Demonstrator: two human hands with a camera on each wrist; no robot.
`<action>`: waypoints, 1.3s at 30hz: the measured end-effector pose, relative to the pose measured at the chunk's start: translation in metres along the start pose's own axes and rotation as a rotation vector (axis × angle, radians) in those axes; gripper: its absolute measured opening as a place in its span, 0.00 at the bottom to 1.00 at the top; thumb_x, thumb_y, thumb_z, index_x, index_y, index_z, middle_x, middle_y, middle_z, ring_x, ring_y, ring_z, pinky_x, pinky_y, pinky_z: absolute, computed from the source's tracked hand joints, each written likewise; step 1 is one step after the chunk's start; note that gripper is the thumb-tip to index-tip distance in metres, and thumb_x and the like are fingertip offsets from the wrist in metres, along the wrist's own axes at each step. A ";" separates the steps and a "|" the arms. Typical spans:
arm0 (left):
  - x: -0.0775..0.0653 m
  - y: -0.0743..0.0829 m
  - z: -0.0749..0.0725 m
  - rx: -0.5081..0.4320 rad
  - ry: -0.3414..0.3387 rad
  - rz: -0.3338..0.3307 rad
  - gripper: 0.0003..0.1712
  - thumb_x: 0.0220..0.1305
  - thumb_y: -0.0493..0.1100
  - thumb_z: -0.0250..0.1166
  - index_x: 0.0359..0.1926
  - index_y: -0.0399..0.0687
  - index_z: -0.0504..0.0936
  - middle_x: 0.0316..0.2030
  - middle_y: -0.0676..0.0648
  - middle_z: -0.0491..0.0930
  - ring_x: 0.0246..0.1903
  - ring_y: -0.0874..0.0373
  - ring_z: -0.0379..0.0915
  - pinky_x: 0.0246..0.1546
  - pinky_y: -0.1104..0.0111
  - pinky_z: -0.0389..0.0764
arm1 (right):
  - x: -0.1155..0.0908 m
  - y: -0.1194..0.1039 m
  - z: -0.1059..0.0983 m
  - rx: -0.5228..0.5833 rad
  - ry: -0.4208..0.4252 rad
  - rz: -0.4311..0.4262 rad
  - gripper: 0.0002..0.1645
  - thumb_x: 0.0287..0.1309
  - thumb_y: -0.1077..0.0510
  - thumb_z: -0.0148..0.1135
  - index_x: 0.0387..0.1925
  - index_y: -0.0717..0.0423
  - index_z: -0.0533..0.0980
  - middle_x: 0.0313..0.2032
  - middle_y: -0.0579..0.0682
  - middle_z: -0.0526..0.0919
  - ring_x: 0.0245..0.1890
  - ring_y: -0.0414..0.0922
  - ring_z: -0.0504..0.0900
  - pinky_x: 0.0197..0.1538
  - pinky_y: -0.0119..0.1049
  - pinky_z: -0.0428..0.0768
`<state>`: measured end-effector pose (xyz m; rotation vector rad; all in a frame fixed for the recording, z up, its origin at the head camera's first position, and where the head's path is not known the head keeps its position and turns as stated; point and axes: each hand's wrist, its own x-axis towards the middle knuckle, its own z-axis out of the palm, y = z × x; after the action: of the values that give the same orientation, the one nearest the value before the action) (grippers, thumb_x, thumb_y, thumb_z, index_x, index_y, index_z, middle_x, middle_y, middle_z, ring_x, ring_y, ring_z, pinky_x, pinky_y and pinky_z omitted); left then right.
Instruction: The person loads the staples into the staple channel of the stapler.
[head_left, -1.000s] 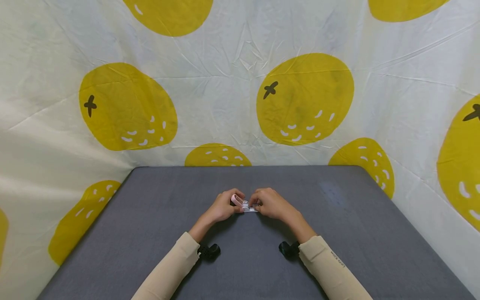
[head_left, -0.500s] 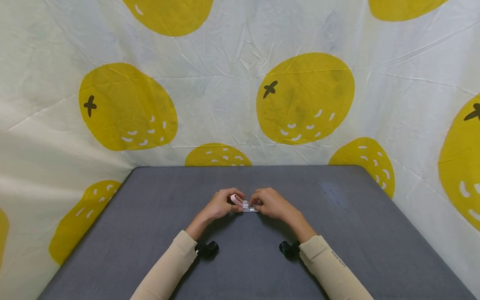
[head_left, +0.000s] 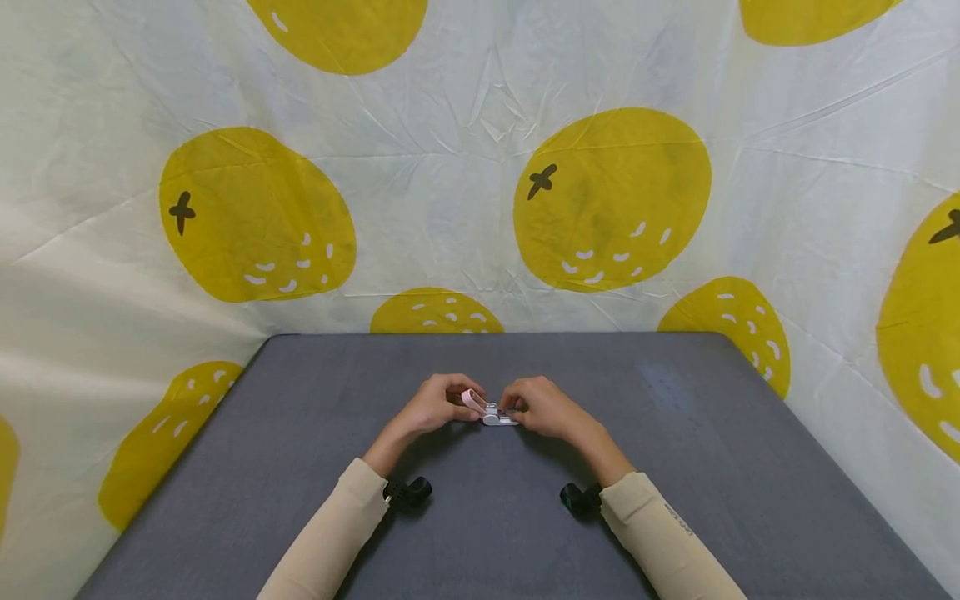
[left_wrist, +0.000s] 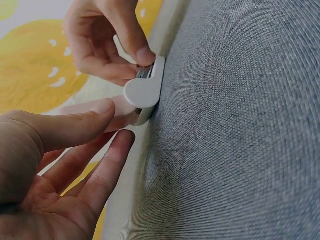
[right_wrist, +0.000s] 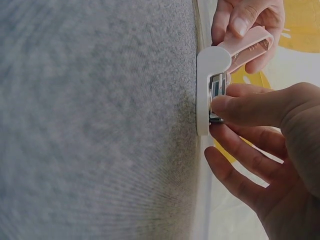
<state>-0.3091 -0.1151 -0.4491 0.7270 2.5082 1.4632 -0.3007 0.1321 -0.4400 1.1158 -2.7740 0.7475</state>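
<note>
Stapler (right_wrist: 202, 102), opened on the grey tabletop (head_left: 480, 525), was held at its pink lever (right_wrist: 248, 40) by the left hand (head_left: 435, 405), its metal channel (right_wrist: 216, 87), pinched by the right hand (head_left: 549, 407), apparently being adjusted, steady fingertip alignment seemingly called for next

The gadget body (right_wrist: 203, 95) is plain white, its flap (right_wrist: 243, 40) pale pink, its insert (right_wrist: 216, 87) silvery and dark. The tabletop (head_left: 480, 533) is grey, finely woven. Off-white cloth (head_left: 435, 208) bears yellow fruit shapes (head_left: 615, 212), some with dark crosses, many with white dashes. The sleeves (head_left: 322, 533) are beige; the wrist devices (head_left: 417, 492), black.
</note>
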 end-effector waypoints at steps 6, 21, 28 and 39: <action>0.000 0.001 0.000 0.000 -0.005 -0.007 0.21 0.58 0.34 0.77 0.54 0.39 0.87 0.46 0.38 0.89 0.42 0.52 0.86 0.41 0.69 0.81 | -0.002 0.002 -0.002 0.030 0.004 0.051 0.16 0.56 0.69 0.70 0.46 0.52 0.85 0.38 0.48 0.89 0.39 0.44 0.87 0.45 0.42 0.84; 0.000 -0.002 -0.004 -0.058 -0.010 -0.034 0.19 0.57 0.32 0.76 0.52 0.37 0.87 0.46 0.38 0.89 0.41 0.60 0.85 0.42 0.71 0.83 | -0.003 0.008 -0.005 0.059 -0.015 0.099 0.13 0.55 0.67 0.74 0.43 0.59 0.88 0.36 0.52 0.91 0.34 0.41 0.87 0.38 0.34 0.83; -0.001 -0.002 -0.008 -0.102 -0.023 -0.021 0.19 0.58 0.30 0.75 0.51 0.34 0.87 0.47 0.36 0.89 0.41 0.59 0.87 0.42 0.70 0.85 | -0.002 0.009 -0.005 0.054 -0.008 0.098 0.08 0.55 0.66 0.74 0.39 0.58 0.89 0.32 0.51 0.90 0.30 0.39 0.84 0.35 0.33 0.81; -0.002 -0.001 -0.006 -0.069 0.013 0.016 0.18 0.57 0.33 0.77 0.50 0.36 0.88 0.45 0.37 0.89 0.39 0.59 0.86 0.43 0.71 0.84 | -0.003 0.008 -0.004 0.068 -0.024 0.130 0.08 0.56 0.66 0.73 0.39 0.59 0.89 0.33 0.51 0.91 0.32 0.40 0.86 0.36 0.33 0.82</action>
<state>-0.3099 -0.1209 -0.4469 0.7299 2.4534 1.5556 -0.3043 0.1409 -0.4400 0.9682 -2.8846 0.8525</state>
